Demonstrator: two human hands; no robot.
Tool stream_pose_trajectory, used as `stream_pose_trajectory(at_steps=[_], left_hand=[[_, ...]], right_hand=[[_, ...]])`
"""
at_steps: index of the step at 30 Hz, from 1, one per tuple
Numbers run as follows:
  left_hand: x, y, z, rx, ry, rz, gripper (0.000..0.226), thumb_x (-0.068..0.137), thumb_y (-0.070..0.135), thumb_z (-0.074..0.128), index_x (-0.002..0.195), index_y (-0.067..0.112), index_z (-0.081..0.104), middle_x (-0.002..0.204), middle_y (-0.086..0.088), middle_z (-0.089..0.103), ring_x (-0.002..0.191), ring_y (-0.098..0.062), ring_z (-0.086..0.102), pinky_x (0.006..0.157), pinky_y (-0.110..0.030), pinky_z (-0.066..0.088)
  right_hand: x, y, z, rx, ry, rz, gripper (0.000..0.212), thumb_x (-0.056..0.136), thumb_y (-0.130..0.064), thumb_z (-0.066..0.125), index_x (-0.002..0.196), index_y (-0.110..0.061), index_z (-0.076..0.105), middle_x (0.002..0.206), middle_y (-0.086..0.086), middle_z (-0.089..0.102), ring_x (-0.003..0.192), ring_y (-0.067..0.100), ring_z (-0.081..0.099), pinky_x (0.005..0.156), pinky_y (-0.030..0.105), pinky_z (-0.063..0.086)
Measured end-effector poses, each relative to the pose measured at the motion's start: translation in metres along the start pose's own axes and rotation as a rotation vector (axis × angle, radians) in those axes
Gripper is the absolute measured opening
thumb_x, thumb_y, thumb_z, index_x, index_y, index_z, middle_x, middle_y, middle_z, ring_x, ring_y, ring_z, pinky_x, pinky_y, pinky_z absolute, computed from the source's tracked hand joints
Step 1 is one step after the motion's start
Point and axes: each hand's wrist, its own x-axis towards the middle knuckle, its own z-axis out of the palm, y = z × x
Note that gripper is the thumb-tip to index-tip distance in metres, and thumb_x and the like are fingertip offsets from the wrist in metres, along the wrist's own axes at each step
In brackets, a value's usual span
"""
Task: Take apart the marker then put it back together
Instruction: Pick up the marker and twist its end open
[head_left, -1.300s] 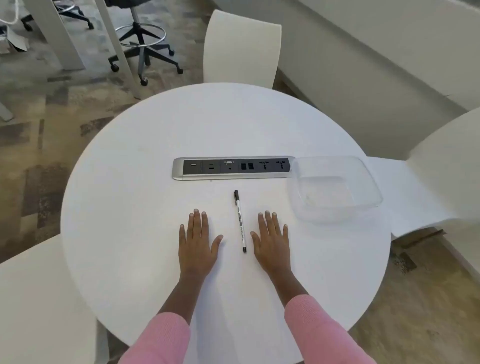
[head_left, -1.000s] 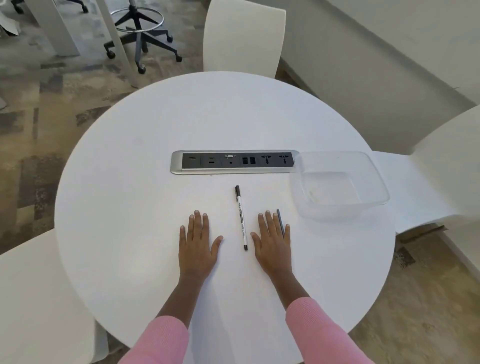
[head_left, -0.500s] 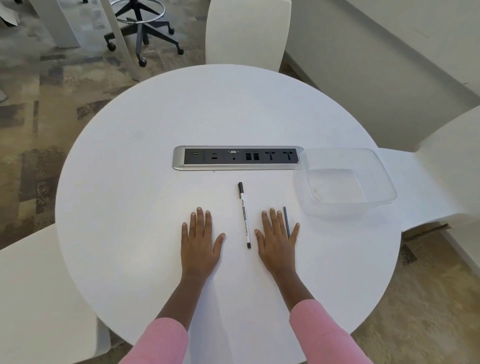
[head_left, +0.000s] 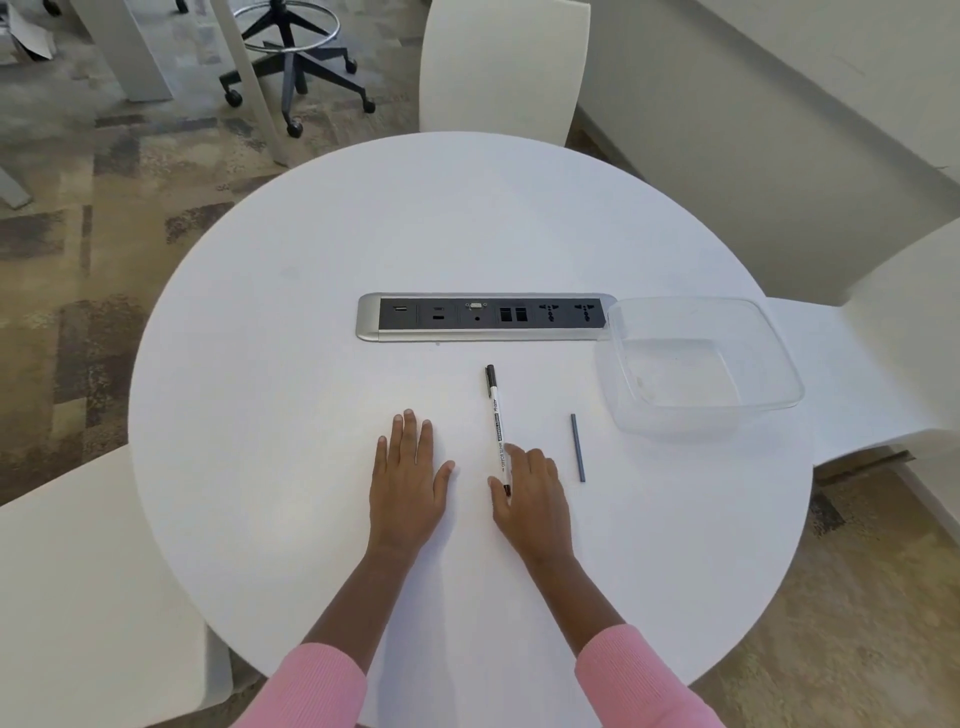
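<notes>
A slim white marker (head_left: 496, 423) with a black cap at its far end lies on the round white table (head_left: 291, 364), pointing away from me. My right hand (head_left: 530, 499) has its fingers curled over the marker's near end, thumb and fingertips pinching it. My left hand (head_left: 408, 483) rests flat on the table to the left of the marker, fingers spread, holding nothing. A thin grey stick (head_left: 577, 447) lies by itself on the table to the right of my right hand.
A silver socket strip (head_left: 483, 318) is set into the table beyond the marker. A clear plastic tub (head_left: 696, 364) stands at the right. White chairs (head_left: 501, 67) surround the table, and an office chair base (head_left: 293, 67) stands on the floor at the back left.
My right hand slid left off the table and curled its fingers onto the marker's near end, uncovering the grey stick. My left hand stayed flat. The camera view shifted slightly.
</notes>
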Motion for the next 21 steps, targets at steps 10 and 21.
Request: stream_pose_trajectory(at_steps=[10, 21], left_hand=[[0.005, 0.023, -0.014, -0.429, 0.104, -0.14, 0.03, 0.094, 0.02, 0.047, 0.118, 0.006, 0.058, 0.127, -0.011, 0.059, 0.128, -0.026, 0.043, 0.097, -0.032, 0.04], [0.022, 0.042, -0.048, -1.733, -0.249, -0.513, 0.013, 0.092, 0.009, 0.05, 0.095, 0.012, 0.062, 0.089, -0.006, 0.065, 0.072, -0.014, 0.065, 0.061, -0.017, 0.056]], right_hand=[[0.012, -0.007, -0.025, 0.497, 0.018, 0.324, 0.023, 0.086, -0.008, 0.051, 0.105, -0.007, 0.064, 0.104, 0.013, 0.065, 0.084, 0.018, 0.058, 0.074, 0.022, 0.044], [0.015, -0.009, -0.061, 0.636, -0.038, 0.159, 0.018, 0.086, -0.006, 0.055, 0.097, -0.014, 0.068, 0.091, -0.002, 0.061, 0.078, 0.006, 0.055, 0.063, 0.0, 0.04]])
